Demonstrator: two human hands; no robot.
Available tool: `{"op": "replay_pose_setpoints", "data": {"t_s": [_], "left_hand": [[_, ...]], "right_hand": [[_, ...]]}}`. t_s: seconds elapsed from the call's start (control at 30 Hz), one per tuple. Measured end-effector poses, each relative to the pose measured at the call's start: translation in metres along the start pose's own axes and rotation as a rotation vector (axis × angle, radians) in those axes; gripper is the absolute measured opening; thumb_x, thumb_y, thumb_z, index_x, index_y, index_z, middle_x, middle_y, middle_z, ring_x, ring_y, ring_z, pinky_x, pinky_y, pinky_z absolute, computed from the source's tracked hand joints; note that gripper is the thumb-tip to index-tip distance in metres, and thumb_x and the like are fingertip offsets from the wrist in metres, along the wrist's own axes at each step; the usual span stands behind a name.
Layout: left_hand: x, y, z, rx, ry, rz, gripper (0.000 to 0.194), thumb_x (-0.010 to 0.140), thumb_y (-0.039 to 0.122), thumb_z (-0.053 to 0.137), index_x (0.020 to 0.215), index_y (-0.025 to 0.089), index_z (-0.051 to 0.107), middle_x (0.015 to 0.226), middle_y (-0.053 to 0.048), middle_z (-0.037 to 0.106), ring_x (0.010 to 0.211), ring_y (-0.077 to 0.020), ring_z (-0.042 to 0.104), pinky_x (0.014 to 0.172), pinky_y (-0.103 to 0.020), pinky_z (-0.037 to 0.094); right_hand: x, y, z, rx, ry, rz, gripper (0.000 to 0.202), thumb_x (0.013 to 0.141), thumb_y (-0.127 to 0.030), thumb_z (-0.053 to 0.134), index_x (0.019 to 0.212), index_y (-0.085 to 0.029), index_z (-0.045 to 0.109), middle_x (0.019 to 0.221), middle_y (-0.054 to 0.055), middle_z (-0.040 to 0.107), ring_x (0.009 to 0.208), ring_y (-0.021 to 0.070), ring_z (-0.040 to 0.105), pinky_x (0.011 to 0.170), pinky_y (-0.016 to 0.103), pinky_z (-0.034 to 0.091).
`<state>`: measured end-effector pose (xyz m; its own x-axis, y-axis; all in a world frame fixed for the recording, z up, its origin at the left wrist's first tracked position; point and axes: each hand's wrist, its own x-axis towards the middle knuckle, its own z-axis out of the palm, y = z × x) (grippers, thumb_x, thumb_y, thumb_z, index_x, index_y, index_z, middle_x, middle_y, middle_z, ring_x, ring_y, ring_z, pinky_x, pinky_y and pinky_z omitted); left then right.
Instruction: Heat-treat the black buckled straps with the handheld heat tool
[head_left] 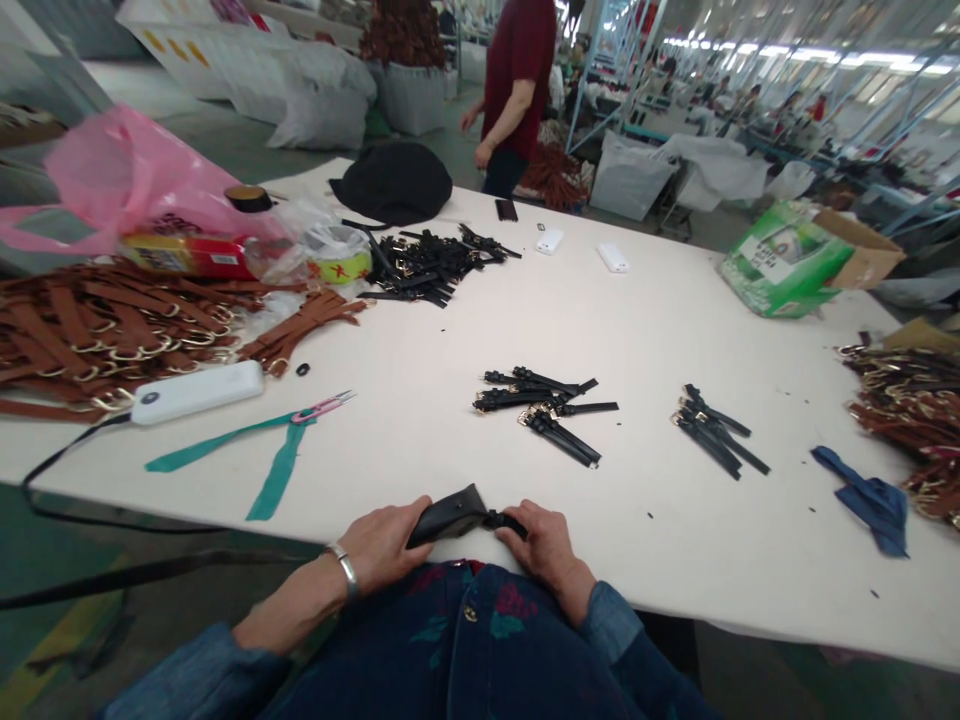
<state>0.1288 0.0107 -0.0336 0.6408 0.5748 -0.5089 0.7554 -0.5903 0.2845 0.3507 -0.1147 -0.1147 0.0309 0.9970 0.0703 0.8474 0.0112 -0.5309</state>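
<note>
My left hand (382,540), with a silver bracelet at the wrist, is closed around a smooth black object (453,512) with a flared front end; I cannot make out its kind. Between the fingers of my right hand (549,545) is a short black buckle strap (505,521), its left end meeting the flared end of the black object. Both hands are at the table's near edge. Beyond them lies a small pile of black buckle straps (540,400), and a smaller group of black straps (718,435) lies farther right.
On the white table (420,400) at left are pink-handled thread snips (322,408) with green ribbon, a white power bank (199,392) and brown straps (97,330). Farther back lie more black straps (431,262) and a black cap (394,182). A green box (787,260), blue cloth (866,500) and person (521,80) are also visible.
</note>
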Motion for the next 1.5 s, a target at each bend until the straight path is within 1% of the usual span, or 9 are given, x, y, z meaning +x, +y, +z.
{"op": "replay_pose_setpoints", "data": {"t_s": [0.2,0.4,0.5,0.57,0.67,0.77,0.97,1.23,1.5], "left_hand": [[-0.009,0.008,-0.001,-0.012,0.015,-0.059,0.029,0.076,0.042,0.038,0.098,0.026,0.044,0.078,-0.003,0.063,0.072,-0.0184,0.059,0.060,-0.026,0.039],[-0.019,0.012,-0.003,-0.088,0.046,-0.107,0.028,0.077,0.040,0.037,0.100,0.026,0.045,0.078,-0.002,0.063,0.072,-0.0176,0.059,0.061,-0.025,0.038],[-0.019,0.012,-0.003,-0.089,0.064,-0.105,0.028,0.077,0.041,0.036,0.099,0.027,0.045,0.076,-0.002,0.063,0.070,-0.0179,0.059,0.058,-0.024,0.037],[-0.018,0.013,-0.003,-0.081,0.071,-0.105,0.028,0.077,0.041,0.036,0.099,0.027,0.045,0.075,-0.001,0.063,0.069,-0.0177,0.059,0.057,-0.024,0.036],[-0.017,0.015,-0.003,-0.068,0.082,-0.102,0.028,0.076,0.041,0.037,0.100,0.027,0.044,0.075,-0.001,0.063,0.068,-0.0173,0.059,0.057,-0.024,0.036],[-0.020,0.018,-0.001,-0.073,0.081,-0.087,0.027,0.077,0.041,0.037,0.098,0.027,0.044,0.076,-0.001,0.063,0.068,-0.0169,0.059,0.057,-0.024,0.036],[-0.026,0.019,0.004,-0.095,0.065,-0.062,0.024,0.078,0.041,0.036,0.095,0.027,0.045,0.075,-0.001,0.063,0.069,-0.0176,0.059,0.057,-0.024,0.036],[-0.027,0.015,0.002,-0.095,0.089,-0.095,0.026,0.078,0.040,0.036,0.099,0.028,0.044,0.078,-0.001,0.063,0.071,-0.0174,0.059,0.058,-0.024,0.036],[-0.014,0.021,0.000,0.018,0.054,-0.046,0.032,0.077,0.039,0.037,0.108,0.029,0.040,0.086,-0.002,0.063,0.078,-0.0199,0.059,0.065,-0.028,0.039]], "right_hand": [[-0.003,0.036,-0.018,0.035,0.170,0.044,0.029,0.079,-0.042,0.049,0.095,-0.023,0.062,0.081,0.003,0.065,0.068,0.0152,0.060,0.060,0.024,0.045],[-0.014,0.132,-0.113,-0.257,0.534,0.330,0.032,0.075,-0.042,0.052,0.097,-0.021,0.062,0.088,0.011,0.063,0.080,0.0263,0.058,0.066,0.038,0.044],[-0.008,0.144,-0.136,-0.338,0.655,0.356,0.033,0.077,-0.040,0.049,0.102,-0.019,0.059,0.108,0.015,0.054,0.101,0.0305,0.048,0.078,0.043,0.038],[0.005,0.130,-0.123,-0.287,0.593,0.298,0.031,0.081,-0.035,0.043,0.103,-0.019,0.058,0.108,0.013,0.055,0.102,0.0273,0.046,0.082,0.041,0.036],[0.035,0.094,-0.077,-0.201,0.399,0.184,0.021,0.081,-0.029,0.045,0.095,-0.023,0.060,0.095,0.004,0.060,0.089,0.0188,0.052,0.079,0.033,0.038],[0.062,0.067,-0.037,-0.229,0.305,0.220,0.023,0.078,-0.026,0.051,0.099,-0.021,0.059,0.099,0.006,0.057,0.092,0.0192,0.049,0.080,0.032,0.036],[0.083,0.057,-0.021,-0.298,0.310,0.398,0.025,0.077,-0.030,0.054,0.100,-0.021,0.059,0.089,0.008,0.054,0.088,0.0221,0.046,0.073,0.034,0.034],[0.037,0.026,-0.017,-0.002,0.116,0.029,0.017,0.075,-0.024,0.057,0.091,-0.024,0.061,0.086,0.005,0.054,0.083,0.0191,0.045,0.072,0.032,0.037],[0.000,0.016,-0.002,0.143,0.168,0.054,0.028,0.071,-0.025,0.060,0.098,-0.023,0.059,0.091,0.005,0.053,0.086,0.0198,0.044,0.076,0.035,0.037]]}}
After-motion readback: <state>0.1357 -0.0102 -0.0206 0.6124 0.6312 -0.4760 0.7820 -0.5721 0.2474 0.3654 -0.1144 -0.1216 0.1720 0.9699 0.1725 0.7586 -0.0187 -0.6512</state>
